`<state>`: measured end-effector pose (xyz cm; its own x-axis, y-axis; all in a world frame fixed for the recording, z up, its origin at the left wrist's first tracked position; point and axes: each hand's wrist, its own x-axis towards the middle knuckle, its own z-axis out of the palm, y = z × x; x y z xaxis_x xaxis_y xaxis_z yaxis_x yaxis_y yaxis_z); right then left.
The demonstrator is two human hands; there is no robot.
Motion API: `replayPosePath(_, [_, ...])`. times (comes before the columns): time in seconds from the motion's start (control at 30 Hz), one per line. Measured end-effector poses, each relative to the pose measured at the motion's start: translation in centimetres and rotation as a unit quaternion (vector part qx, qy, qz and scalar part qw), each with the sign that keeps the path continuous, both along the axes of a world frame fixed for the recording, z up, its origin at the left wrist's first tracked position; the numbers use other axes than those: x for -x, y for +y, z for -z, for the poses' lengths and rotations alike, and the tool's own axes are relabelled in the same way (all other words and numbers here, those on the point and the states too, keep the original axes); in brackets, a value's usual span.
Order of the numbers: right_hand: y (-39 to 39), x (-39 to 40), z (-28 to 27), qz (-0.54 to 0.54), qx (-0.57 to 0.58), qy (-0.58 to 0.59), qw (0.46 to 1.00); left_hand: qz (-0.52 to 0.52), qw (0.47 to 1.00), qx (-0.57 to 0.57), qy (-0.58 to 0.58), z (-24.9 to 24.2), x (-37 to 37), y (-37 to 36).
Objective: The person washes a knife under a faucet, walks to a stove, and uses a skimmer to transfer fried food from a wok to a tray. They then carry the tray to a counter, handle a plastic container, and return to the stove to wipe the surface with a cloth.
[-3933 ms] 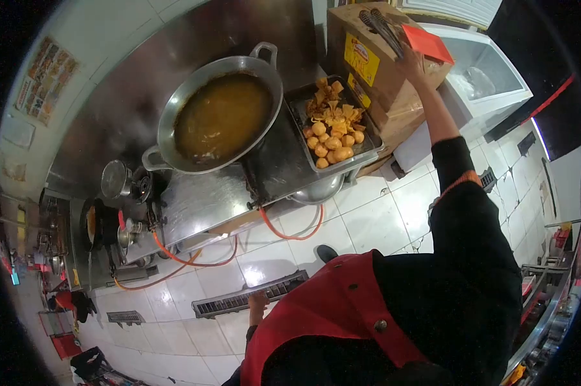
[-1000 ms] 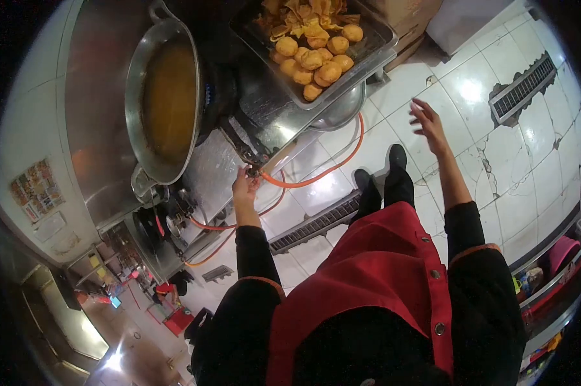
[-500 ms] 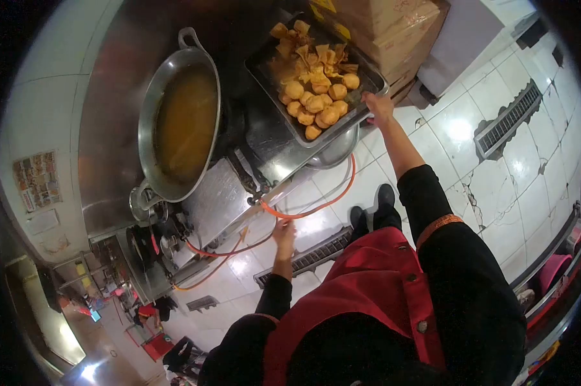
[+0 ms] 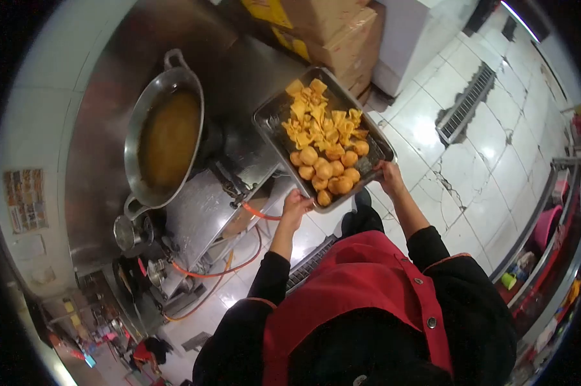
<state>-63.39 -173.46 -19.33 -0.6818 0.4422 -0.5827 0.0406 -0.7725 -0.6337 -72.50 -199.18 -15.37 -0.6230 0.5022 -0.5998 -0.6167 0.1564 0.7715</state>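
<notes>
A dark metal baking tray is held out in front of my body, slightly tilted in view. Golden fried wontons with crinkled edges fill its far half. Several round golden fried balls are grouped in the half nearer me. My left hand is closed on the tray's near left corner. At the near right corner, my right hand grips the rim. The undersides of both grips are hidden by the tray.
Left of the tray, a large two-handled pan of brownish oil sits on the steel stove counter. An orange hose hangs at its edge. Cardboard boxes stand behind. A floor drain grate and cracked tiles lie right.
The tray has come off the counter edge towards my body. My left hand has risen from beside the hose to grasp the tray's left corner; my right hand has kept its hold.
</notes>
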Motion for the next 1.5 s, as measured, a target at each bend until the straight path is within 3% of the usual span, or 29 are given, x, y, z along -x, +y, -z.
replayPosePath(0.13, [0.0,-9.5,0.4,0.066,0.024,-0.047,0.996,0.036,0.999,0.003,-0.01,-1.7,-6.8,1.2])
replayPosePath(0.33, [1.2,-22.9,2.2,0.202,0.069,-0.07,0.974,0.206,0.978,0.023,0.015,-6.0,-12.1,6.0])
replayPosePath(0.47, [5.1,-29.3,-5.4,0.302,0.042,-0.042,0.951,0.299,0.953,-0.045,0.011,-7.6,-15.2,13.6])
replayPosePath(0.6, [6.1,-32.2,-10.3,0.367,0.098,-0.001,0.925,0.368,0.926,-0.075,0.026,-13.5,-15.7,21.4])
replayPosePath(0.63, [5.9,-34.7,-1.1,0.409,0.001,0.038,0.912,0.403,0.911,-0.077,0.026,-13.7,-16.0,23.5])
replayPosePath(0.67, [6.2,-35.4,-1.5,0.431,0.016,0.061,0.9,0.437,0.896,-0.078,0.028,-13.8,-16.3,25.4])
replayPosePath(0.7, [4.8,-35.6,-7.6,0.432,-0.092,0.04,0.896,0.452,0.889,-0.075,0.026,-14.9,-17.0,25.7])
replayPosePath(0.73, [6.5,-36.3,-12.2,0.463,-0.086,-0.011,0.882,0.469,0.879,-0.082,0.036,-17.2,-18.6,27.7])
replayPosePath(0.8, [8.9,-39.4,-15.6,0.482,0.059,0.013,0.874,0.489,0.87,-0.055,0.042,-19.9,-21.2,31.3])
replayPosePath(0.9, [11.1,-43.9,-16.6,0.526,0.017,0.12,0.842,0.533,0.844,-0.038,0.041,-23.7,-25.5,37.5])
replayPosePath(0.93, [4.3,-39.0,-17.7,0.516,-0.043,0.099,0.85,0.519,0.847,-0.11,0.022,-22.7,-19.9,29.7])
replayPosePath(1.0, [2.1,-36.7,-14.8,0.569,-0.056,0.097,0.815,0.535,0.832,-0.146,0.02,-18.0,-17.5,29.2])
replayPosePath(1.07, [4.9,-38.0,-15.4,0.59,-0.069,0.05,0.803,0.555,0.814,-0.17,0.017,-17.8,-19.1,33.6])
replayPosePath(1.1, [6.5,-39.7,-13.5,0.533,-0.418,-0.158,0.719,0.573,0.799,-0.181,0.018,-18.3,-19.8,35.9])
replayPosePath(1.13, [7.7,-41.0,-12.4,0.379,-0.689,-0.344,0.513,0.59,0.785,-0.19,0.02,-18.7,-20.2,38.4])
replayPosePath(1.17, [2.1,-36.4,-17.0,0.328,-0.714,-0.386,0.483,0.608,0.767,-0.201,0.04,-22.1,-15.0,33.0])
replayPosePath(1.2, [1.3,-35.6,-17.8,0.436,-0.623,-0.248,0.6,0.591,0.774,-0.224,0.021,-21.6,-15.0,33.1])
replayPosePath(1.27, [2.7,-35.7,-16.0,0.524,-0.411,-0.197,0.72,0.617,0.745,-0.255,0.008,-19.0,-14.8,35.6])
replayPosePath(1.33, [3.5,-33.3,-19.8,0.673,-0.133,-0.068,0.724,0.623,0.731,-0.277,-0.013,-17.8,-15.2,37.9])
replayPosePath(1.4, [2.8,-31.3,-20.2,0.69,-0.21,-0.091,0.687,0.65,0.701,-0.294,-0.008,-15.3,-14.2,39.6])
replayPosePath(1.5, [3.0,-31.5,-18.6,0.709,-0.211,-0.065,0.67,0.683,0.648,-0.335,-0.03,-13.3,-14.5,42.3])
